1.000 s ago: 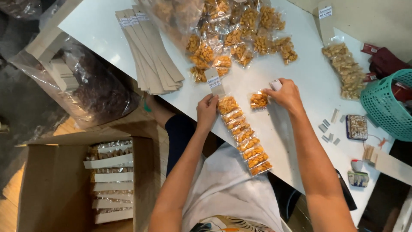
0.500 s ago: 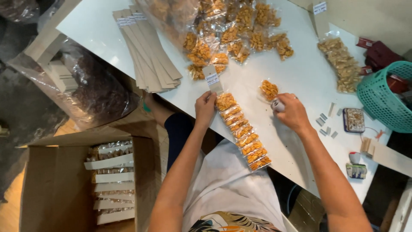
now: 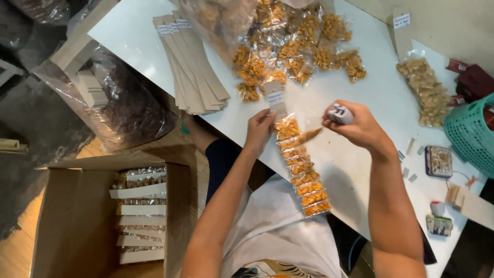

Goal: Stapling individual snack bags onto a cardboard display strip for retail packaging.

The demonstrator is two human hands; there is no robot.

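Work in hand: small clear snack packets are being fixed one after another down a long card strip [image 3: 301, 172] that lies on the white table [image 3: 360, 170] and hangs over its near edge.
Left hand: the left hand [image 3: 260, 128] presses down on the strip's upper end, just below its paper header [image 3: 275, 98], fingers flat and pinching the edge to keep it steady.
Right hand: the right hand [image 3: 360, 126] is clenched around a small white stapler-like tool [image 3: 339, 113]; a single snack packet [image 3: 303, 136] hangs from under it, tilted, its far end touching the strip near the top.
Strip so far: the lower and middle rows already carry packets, packed close together; judging from this, only the top spot or two near the header are left to fill.
Supply: a loose heap of filled packets [image 3: 298, 46] sits further up the table, so plenty remain for more strips.
Blank strips: a stack of bare cardboard strips [image 3: 193, 67] lies to the left of the heap, none of them filled yet.
Finished work: an open cardboard box [image 3: 77, 221] on the floor at the left holds several completed strips laid flat, with room left.
Nearby: a teal plastic basket [image 3: 471, 136] stands at the right edge of the table, well apart from both hands.
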